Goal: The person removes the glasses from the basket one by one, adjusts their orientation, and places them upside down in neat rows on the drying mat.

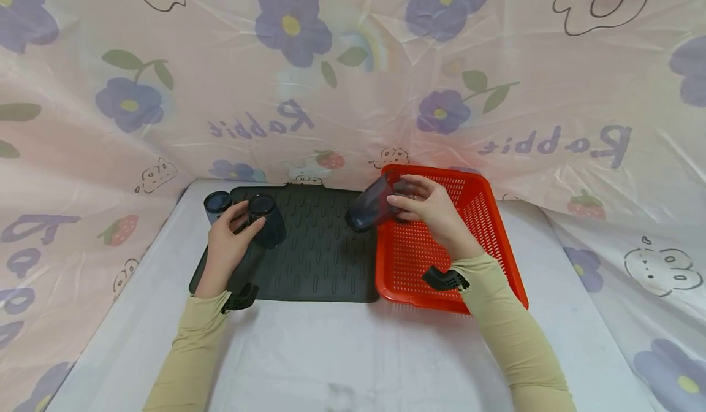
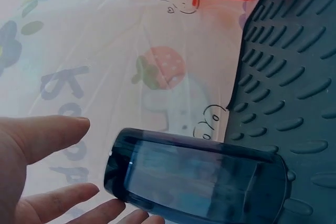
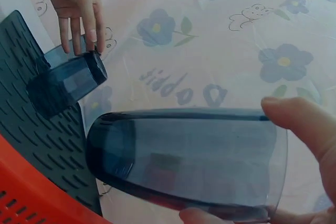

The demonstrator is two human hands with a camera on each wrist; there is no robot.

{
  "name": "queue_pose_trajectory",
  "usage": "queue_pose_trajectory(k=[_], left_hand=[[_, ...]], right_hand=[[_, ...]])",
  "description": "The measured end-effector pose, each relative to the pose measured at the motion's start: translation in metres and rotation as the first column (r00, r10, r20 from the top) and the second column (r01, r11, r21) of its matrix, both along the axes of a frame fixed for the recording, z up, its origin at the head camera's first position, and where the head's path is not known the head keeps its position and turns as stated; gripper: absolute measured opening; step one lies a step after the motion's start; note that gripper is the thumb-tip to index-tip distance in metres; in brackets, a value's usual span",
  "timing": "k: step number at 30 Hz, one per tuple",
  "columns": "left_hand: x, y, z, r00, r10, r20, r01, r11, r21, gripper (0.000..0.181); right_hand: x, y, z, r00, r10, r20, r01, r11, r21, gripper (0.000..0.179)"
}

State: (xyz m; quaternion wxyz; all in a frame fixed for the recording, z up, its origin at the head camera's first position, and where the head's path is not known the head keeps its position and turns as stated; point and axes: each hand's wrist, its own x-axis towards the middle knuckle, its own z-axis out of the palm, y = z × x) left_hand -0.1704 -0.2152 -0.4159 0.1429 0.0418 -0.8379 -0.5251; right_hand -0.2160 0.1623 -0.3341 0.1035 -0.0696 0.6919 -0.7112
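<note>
In the head view my right hand [image 1: 438, 213] holds a blue tinted drinking glass [image 1: 372, 203] near its rim, thumb on one side and fingers on the other. The glass [image 3: 199, 161] is tilted, its thick base pointing left over the mat's edge. My left hand [image 1: 228, 240] is beside a second blue glass [image 1: 268, 223] that stands upside down on the dark drying mat [image 1: 322, 252]. Its thumb and fingers [image 2: 68, 198] are spread around the base end, without a visible grip. Another blue glass [image 1: 216, 205] stands behind, partly hidden by the left hand.
A red perforated plastic basket [image 1: 386, 292] stands right of the mat, beneath my right hand and forearm. Both lie on a white-covered table [image 1: 331, 350]. A patterned sheet [image 1: 353, 93] rises behind and at the sides.
</note>
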Motion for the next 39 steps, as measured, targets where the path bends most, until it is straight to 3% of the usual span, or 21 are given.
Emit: queue_pose_trajectory(k=[17, 26, 33, 39], left_hand=[[0.025, 0.015, 0.018, 0.998, -0.059, -0.003, 0.059, 0.997, 0.056, 0.062], [0.023, 0.034, 0.015, 0.991, -0.136, 0.004, 0.134, 0.983, 0.128, 0.057], [0.014, 0.054, 0.009, 0.971, -0.234, 0.047, 0.214, 0.942, 0.259, 0.050], [0.008, 0.066, 0.008, 0.941, -0.333, 0.065, 0.282, 0.873, 0.397, 0.050]], right_hand=[[-0.003, -0.016, -0.014, 0.995, -0.016, 0.098, 0.021, 0.999, -0.049, 0.057], [-0.003, -0.024, -0.017, 0.991, -0.024, 0.135, 0.031, 0.998, -0.054, 0.058], [-0.002, -0.027, -0.019, 0.987, -0.006, 0.159, 0.020, 0.996, -0.087, 0.056], [0.000, -0.031, -0.020, 0.985, 0.008, 0.173, 0.014, 0.992, -0.125, 0.055]])
